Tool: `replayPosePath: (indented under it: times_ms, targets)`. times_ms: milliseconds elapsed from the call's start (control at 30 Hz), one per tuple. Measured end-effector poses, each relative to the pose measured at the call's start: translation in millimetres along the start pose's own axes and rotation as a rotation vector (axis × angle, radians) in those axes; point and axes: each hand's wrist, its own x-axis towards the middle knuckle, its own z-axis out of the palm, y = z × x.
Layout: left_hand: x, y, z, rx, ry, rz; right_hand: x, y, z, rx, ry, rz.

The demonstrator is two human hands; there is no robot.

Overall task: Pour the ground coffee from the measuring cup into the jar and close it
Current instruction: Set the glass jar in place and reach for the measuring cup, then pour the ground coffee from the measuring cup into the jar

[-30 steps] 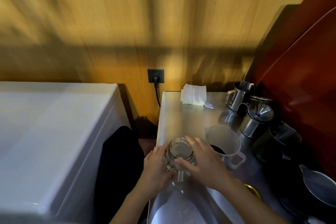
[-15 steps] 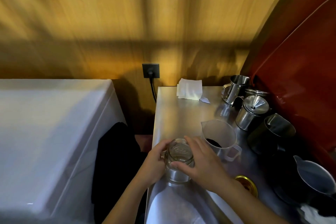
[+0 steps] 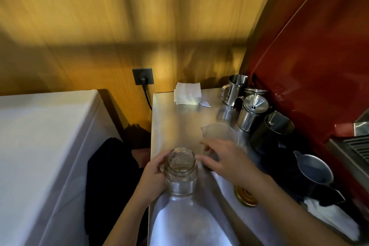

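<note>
My left hand (image 3: 153, 177) gripped the open glass jar (image 3: 180, 171), upright on the steel desk (image 3: 175, 122). My right hand (image 3: 227, 163) had left the jar since half a second earlier, fingers spread and empty, reaching over the measuring cup (image 3: 219, 134) just behind; gold lid (image 3: 244, 197) lay beside my wrist.

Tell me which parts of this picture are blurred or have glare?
Head view: the right hand and the translucent plastic measuring cup are motion-blurred; the wooden wall is smeared; the clear glass jar stays fairly sharp; bright glare lies on the steel counter.
</note>
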Motion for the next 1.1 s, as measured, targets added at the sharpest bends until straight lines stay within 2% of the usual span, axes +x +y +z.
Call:
replayPosePath:
  times_ms: [100,200,333,467,633,700,800,900,1100]
  targets:
    - [0,-3,2,0.018,0.025,0.002,-10,13,-6,-0.028,0.268,0.082]
    - [-1,-4,2,0.025,0.045,-0.007,-21,29,-2,-0.113,0.382,0.204]
    - [-1,-6,-1,0.072,0.019,-0.013,-28,43,9,-0.020,0.237,0.520]
    - [-2,-5,-4,0.120,-0.012,-0.026,-27,49,14,0.073,0.102,0.678]
    - [-4,-7,-5,0.134,0.016,-0.032,-26,56,4,0.176,0.103,0.711]
    - [-5,-8,-5,0.149,0.039,-0.034,-24,57,1,0.319,0.125,0.699]
    - [-7,-8,-5,0.146,0.049,-0.046,-21,53,0,0.569,0.253,0.645]
    - [-8,-8,-7,0.146,0.038,-0.060,-15,49,0,0.722,0.372,0.603]
    - [-16,-6,-10,0.167,0.045,-0.094,-17,58,5,0.751,0.334,0.587]
